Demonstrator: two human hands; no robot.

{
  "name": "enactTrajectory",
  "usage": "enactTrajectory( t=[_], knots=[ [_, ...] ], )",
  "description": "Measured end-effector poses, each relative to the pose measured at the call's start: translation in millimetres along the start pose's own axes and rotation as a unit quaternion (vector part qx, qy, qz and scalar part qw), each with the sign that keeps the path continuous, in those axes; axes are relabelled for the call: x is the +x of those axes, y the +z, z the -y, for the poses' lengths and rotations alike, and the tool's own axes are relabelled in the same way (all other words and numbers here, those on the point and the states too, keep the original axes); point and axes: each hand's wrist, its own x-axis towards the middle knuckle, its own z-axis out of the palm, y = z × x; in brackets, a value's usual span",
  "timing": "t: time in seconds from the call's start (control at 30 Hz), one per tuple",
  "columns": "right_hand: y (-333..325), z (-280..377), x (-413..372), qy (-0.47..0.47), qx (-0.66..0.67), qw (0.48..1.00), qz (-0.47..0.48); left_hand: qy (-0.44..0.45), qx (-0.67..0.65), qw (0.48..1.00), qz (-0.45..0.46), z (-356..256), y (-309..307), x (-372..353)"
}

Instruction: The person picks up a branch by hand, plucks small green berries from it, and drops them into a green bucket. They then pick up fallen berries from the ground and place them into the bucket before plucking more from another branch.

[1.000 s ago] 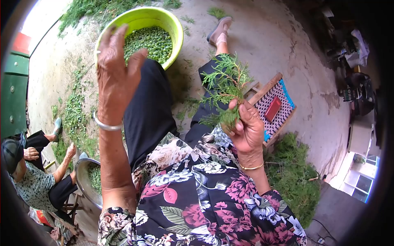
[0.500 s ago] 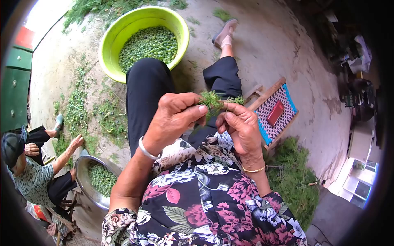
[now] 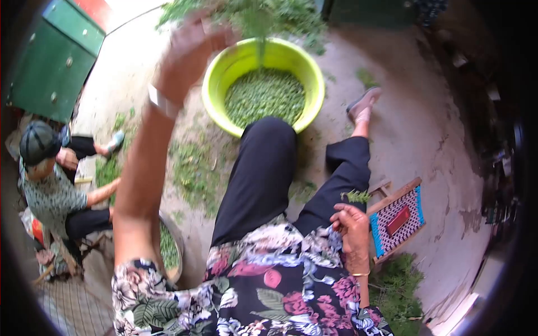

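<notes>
Head view, green berries (image 3: pixel 266 98) in lime tub (image 3: pixel 218 84), more in metal basin (image 3: pixel 179 252)

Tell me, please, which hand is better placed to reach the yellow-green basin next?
Probably the left hand: though blurred, it appears raised near the basin. The right hand appears farther away and seems to hold a small green sprig.

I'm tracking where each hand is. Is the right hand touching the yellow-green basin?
Apart. The head view shows it: the right hand is near the lap, with dark trouser leg and floor visible between it and the yellow-green basin.
</notes>
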Motion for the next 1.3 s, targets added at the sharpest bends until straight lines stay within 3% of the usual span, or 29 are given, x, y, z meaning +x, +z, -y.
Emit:
enactTrajectory(
  t=[0.03,0.07,0.1,0.13,0.2,0.23,0.27,0.3,0.33,0.4,0.57,0.6,0.67,0.7,0.77,0.9,0.93,1.0,1.07,1.17,1.2,1.27,1.3],
  knots=[
    [-1,-1,1,-0.005,-0.005,1.000,0.012,-0.049,-0.256,0.965,-0.021,32,3,17],
    [6,4,-1,-0.003,0.000,1.000,0.003,-0.060,-0.353,0.933,0.026,82,22,6],
    [11,6,-2,-0.002,0.003,1.000,0.007,-0.136,-0.338,0.930,-0.043,52,-10,17],
    [13,6,-2,-0.003,0.008,1.000,0.009,-0.357,-0.655,0.663,-0.064,48,-18,24],
    [16,3,1,0.017,-0.002,1.000,0.012,-0.394,-0.621,0.677,-0.031,30,-24,-1],
    [16,2,3,0.029,-0.014,0.999,0.011,-0.115,-0.468,0.876,-0.002,53,11,-48],
    [16,3,4,0.041,-0.027,0.999,0.009,-0.281,-0.591,0.756,0.001,39,23,-77],
    [18,4,6,0.052,-0.039,0.998,0.005,-0.445,-0.612,0.653,0.040,18,18,-95],
    [21,7,6,0.059,-0.047,0.997,0.006,-0.493,-0.574,0.647,0.089,7,20,-128],
    [27,11,11,0.060,-0.061,0.996,-0.011,-0.645,-0.513,0.554,0.116,-22,27,-193],
    [57,23,23,0.022,-0.124,0.992,-0.030,-0.810,-0.417,0.364,0.193,-100,32,-381],
    [68,27,26,0.027,-0.131,0.991,-0.026,-0.825,-0.383,0.352,0.220,-119,28,-399],
    [99,40,32,-0.052,-0.191,0.980,-0.009,-0.833,-0.323,0.323,0.313,-146,24,-435],
    [114,46,35,-0.077,-0.210,0.975,0.016,-0.837,-0.322,0.313,0.312,-155,24,-448],
    [139,54,44,-0.093,-0.238,0.966,0.038,-0.712,-0.226,0.528,0.403,-168,22,-467],
    [180,58,50,-0.109,-0.276,0.953,0.065,-0.692,-0.320,0.434,0.480,-167,37,-468],
    [186,57,51,-0.101,-0.280,0.953,0.065,-0.693,-0.322,0.429,0.481,-169,43,-461],
    [189,54,54,-0.098,-0.281,0.953,0.058,-0.708,-0.238,0.364,0.557,-174,53,-446],
    [192,53,54,-0.097,-0.282,0.953,0.047,-0.729,-0.239,0.343,0.541,-185,61,-455],
    [195,54,53,-0.090,-0.275,0.956,0.042,-0.759,-0.214,0.463,0.404,-203,54,-464],
    [195,54,53,-0.090,-0.282,0.954,0.037,-0.760,-0.217,0.463,0.402,-204,48,-462],
    [199,53,52,-0.090,-0.290,0.952,0.035,-0.872,-0.386,0.256,0.157,-202,31,-460],
    [200,52,51,-0.093,-0.300,0.949,0.032,-0.895,-0.376,0.231,0.059,-201,23,-447]
  ],
)
